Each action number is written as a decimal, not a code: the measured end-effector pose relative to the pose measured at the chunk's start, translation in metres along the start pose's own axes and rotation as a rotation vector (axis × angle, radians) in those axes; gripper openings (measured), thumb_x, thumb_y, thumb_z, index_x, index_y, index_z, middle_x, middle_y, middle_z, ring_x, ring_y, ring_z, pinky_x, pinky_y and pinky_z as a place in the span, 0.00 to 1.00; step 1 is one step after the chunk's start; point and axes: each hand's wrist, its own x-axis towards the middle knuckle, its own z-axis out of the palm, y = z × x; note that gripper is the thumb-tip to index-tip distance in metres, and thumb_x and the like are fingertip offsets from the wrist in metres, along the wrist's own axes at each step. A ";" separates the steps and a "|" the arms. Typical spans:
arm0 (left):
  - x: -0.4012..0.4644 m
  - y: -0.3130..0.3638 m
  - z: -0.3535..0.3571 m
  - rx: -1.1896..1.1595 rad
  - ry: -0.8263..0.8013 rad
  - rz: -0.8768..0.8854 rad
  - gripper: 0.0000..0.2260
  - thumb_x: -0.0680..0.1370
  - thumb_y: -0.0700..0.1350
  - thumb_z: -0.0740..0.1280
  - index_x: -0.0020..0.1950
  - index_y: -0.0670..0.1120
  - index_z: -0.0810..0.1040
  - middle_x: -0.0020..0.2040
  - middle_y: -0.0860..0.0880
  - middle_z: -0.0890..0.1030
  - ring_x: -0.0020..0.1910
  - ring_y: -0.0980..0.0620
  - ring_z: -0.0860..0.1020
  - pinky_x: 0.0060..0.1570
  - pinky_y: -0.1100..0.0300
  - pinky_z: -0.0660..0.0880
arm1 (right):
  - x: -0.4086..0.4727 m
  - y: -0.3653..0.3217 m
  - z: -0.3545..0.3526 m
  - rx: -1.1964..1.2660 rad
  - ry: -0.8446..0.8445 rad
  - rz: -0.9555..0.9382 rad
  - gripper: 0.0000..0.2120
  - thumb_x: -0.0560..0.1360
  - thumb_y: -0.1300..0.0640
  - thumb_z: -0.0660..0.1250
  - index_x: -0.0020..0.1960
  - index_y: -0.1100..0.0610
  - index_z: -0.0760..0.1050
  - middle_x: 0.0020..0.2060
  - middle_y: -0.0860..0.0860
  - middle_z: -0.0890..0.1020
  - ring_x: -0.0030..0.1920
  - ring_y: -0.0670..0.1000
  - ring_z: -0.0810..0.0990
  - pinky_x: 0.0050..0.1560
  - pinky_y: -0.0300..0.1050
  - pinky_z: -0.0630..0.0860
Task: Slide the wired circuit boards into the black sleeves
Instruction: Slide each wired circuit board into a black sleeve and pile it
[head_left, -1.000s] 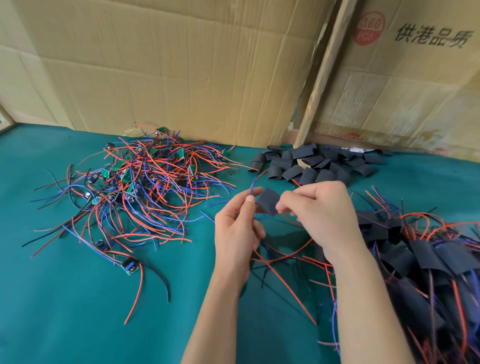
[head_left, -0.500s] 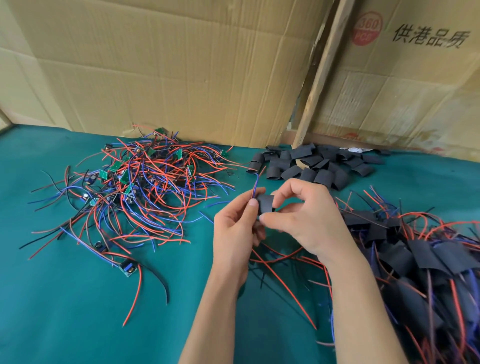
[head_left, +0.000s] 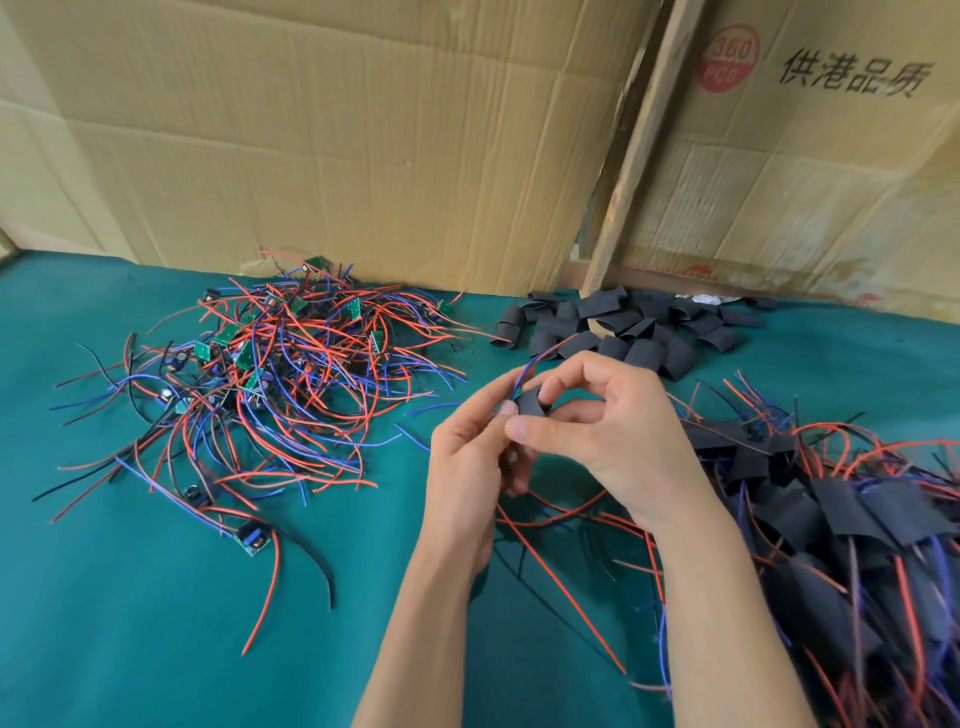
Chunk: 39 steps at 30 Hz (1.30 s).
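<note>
Above the green table (head_left: 130, 623), 2 hands, left hand (head_left: 467, 467) and right hand (head_left: 613, 431), pinching 1 black sleeve (head_left: 530, 402) with blue wire (head_left: 522, 371) emerging.

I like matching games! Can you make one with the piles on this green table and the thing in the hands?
Things:
1. Tangled heap of bare green circuit boards with red and blue wires
2. Pile of empty black sleeves
3. Heap of boards already in black sleeves
4. Single black sleeve

Places:
A. far middle, by the cardboard
B. pinched between both hands
C. left side
D. right side

Pairs: 1-C, 2-A, 3-D, 4-B
</note>
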 end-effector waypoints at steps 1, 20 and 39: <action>0.000 0.000 0.000 -0.005 0.002 -0.004 0.15 0.82 0.35 0.61 0.60 0.48 0.83 0.29 0.48 0.73 0.23 0.54 0.67 0.22 0.64 0.64 | 0.000 0.000 0.000 0.000 -0.006 0.009 0.17 0.62 0.53 0.83 0.40 0.53 0.76 0.41 0.56 0.87 0.37 0.59 0.87 0.47 0.62 0.82; -0.003 0.001 -0.002 0.076 -0.210 -0.008 0.13 0.79 0.45 0.61 0.57 0.48 0.84 0.25 0.49 0.68 0.21 0.52 0.62 0.22 0.65 0.62 | 0.009 0.008 -0.006 0.721 0.573 0.256 0.06 0.78 0.62 0.72 0.44 0.57 0.76 0.32 0.50 0.81 0.31 0.44 0.83 0.32 0.34 0.77; -0.002 0.001 -0.001 0.075 -0.112 -0.017 0.14 0.84 0.40 0.59 0.56 0.50 0.84 0.26 0.48 0.69 0.21 0.53 0.65 0.21 0.64 0.62 | 0.006 -0.002 -0.012 0.796 0.408 0.127 0.07 0.78 0.63 0.70 0.43 0.55 0.77 0.33 0.49 0.79 0.30 0.47 0.80 0.32 0.37 0.76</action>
